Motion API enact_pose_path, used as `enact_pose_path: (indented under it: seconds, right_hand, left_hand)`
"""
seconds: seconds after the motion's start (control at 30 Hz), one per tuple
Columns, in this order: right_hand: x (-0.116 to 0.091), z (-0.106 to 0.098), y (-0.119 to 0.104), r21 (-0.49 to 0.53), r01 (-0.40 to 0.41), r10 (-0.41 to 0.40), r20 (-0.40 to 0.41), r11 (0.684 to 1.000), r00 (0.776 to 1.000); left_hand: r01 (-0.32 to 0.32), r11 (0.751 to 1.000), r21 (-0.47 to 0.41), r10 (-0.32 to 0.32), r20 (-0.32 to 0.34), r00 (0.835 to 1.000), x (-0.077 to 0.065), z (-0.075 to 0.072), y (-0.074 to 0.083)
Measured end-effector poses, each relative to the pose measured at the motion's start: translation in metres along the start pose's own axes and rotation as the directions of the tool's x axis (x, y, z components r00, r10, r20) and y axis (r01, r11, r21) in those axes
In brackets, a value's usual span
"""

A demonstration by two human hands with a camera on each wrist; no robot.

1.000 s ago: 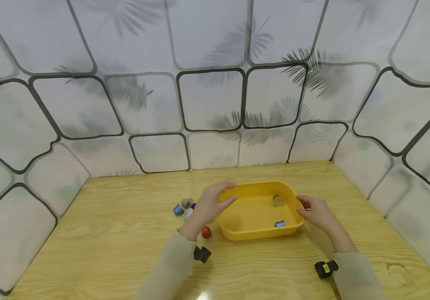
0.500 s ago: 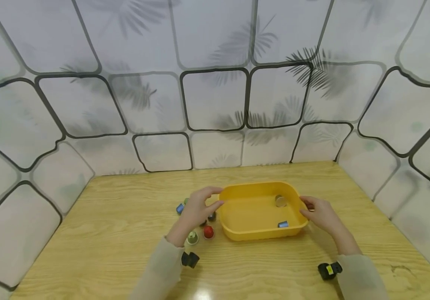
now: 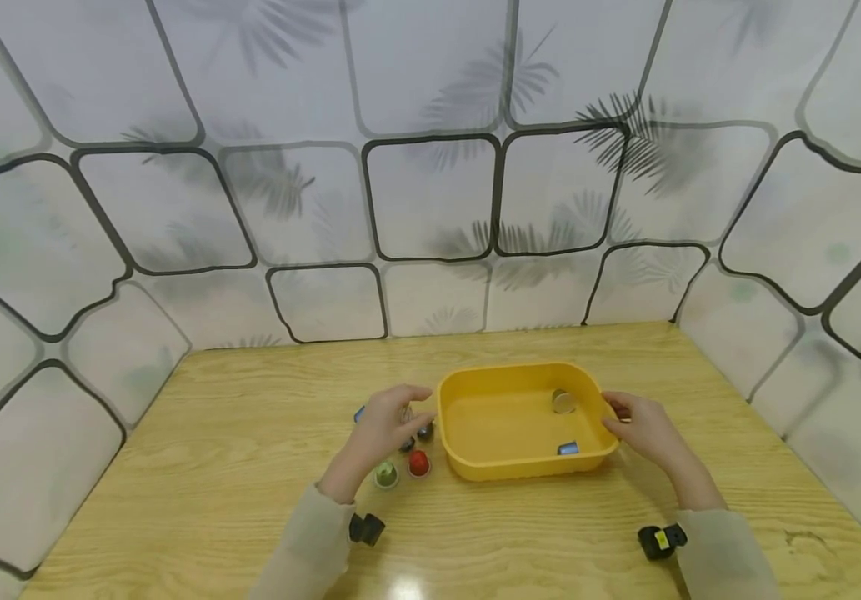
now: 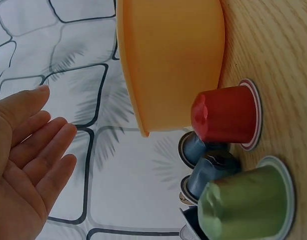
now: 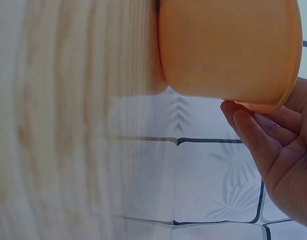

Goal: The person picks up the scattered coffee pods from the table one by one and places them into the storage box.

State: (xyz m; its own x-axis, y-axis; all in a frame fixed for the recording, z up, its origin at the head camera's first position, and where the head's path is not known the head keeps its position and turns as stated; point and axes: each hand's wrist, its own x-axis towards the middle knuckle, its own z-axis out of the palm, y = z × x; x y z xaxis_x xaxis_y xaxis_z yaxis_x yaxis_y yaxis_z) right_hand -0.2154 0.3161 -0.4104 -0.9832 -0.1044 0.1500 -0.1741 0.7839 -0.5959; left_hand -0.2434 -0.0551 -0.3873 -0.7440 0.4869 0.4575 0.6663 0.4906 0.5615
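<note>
My right hand (image 3: 648, 429) pinches the right rim of a yellow plastic tray (image 3: 498, 417), which stands on the table. Inside the tray lie a blue coffee capsule (image 3: 568, 448) and a pale round capsule (image 3: 563, 402). My left hand (image 3: 379, 429) hovers by the tray's left side, fingers relaxed and holding nothing. Below it stand a red capsule (image 3: 418, 463) and a light green capsule (image 3: 386, 475). Dark blue capsules (image 4: 213, 172) cluster behind them in the left wrist view. A blue capsule (image 3: 358, 414) is mostly hidden behind the left hand.
The wood-grain table (image 3: 250, 500) stretches to either side of the tray. Patterned fabric walls (image 3: 430, 200) enclose its back and sides. A black wrist camera (image 3: 366, 529) sits at the left sleeve, another wrist camera (image 3: 661, 542) at the right.
My left hand has drawn back leftward from over the tray's left rim, uncovering the green and dark capsules. The right hand stays at the tray's right rim. The view has shifted slightly.
</note>
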Motion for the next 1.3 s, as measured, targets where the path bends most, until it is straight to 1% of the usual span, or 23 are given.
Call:
enact_pose_path:
  seconds: [0.07,0.3,0.37,0.43,0.6,0.8,1.03,1.13,1.3]
  right_hand:
    - [0.000,0.000,0.000,0.000,0.001,-0.001,0.001,1.000,1.000]
    - [0.001,0.000,0.001,0.000,0.000,0.000,0.006,1.000,1.000]
    - [0.001,0.000,0.001,0.000,-0.001,0.001,0.006,1.000,1.000]
    - [0.001,0.000,0.001,0.002,-0.002,0.002,0.005,1.000,1.000]
    - [0.000,0.000,0.000,0.006,-0.001,0.001,0.007,1.000,1.000]
    - [0.000,0.000,0.000,0.006,0.004,-0.004,0.006,1.000,1.000]
    - [0.001,0.001,0.000,0.009,-0.002,0.002,0.012,1.000,1.000]
    - [0.001,0.002,0.002,0.011,-0.009,0.009,0.015,1.000,1.000]
    - [0.001,0.002,0.004,0.011,-0.004,0.004,0.008,1.000,1.000]
  left_hand:
    - [0.004,1.000,0.007,-0.004,0.007,1.000,-0.002,0.000,-0.001]
    - [-0.047,0.996,0.076,0.047,0.002,0.999,-0.007,0.005,-0.007]
    - [-0.048,0.996,0.081,0.048,0.008,0.999,-0.008,0.005,-0.007]
    - [-0.049,0.995,0.081,0.047,0.025,0.999,-0.009,0.006,-0.009]
    - [-0.044,0.995,0.090,0.036,0.091,0.995,-0.010,0.008,-0.012]
    - [-0.013,0.997,0.070,0.002,0.150,0.989,-0.010,0.008,-0.013]
    - [0.020,0.996,0.090,-0.040,0.223,0.974,-0.011,0.010,-0.016]
    - [0.029,0.995,0.091,-0.050,0.241,0.969,-0.011,0.012,-0.018]
    - [0.003,0.995,0.100,-0.029,0.259,0.965,-0.012,0.014,-0.020]
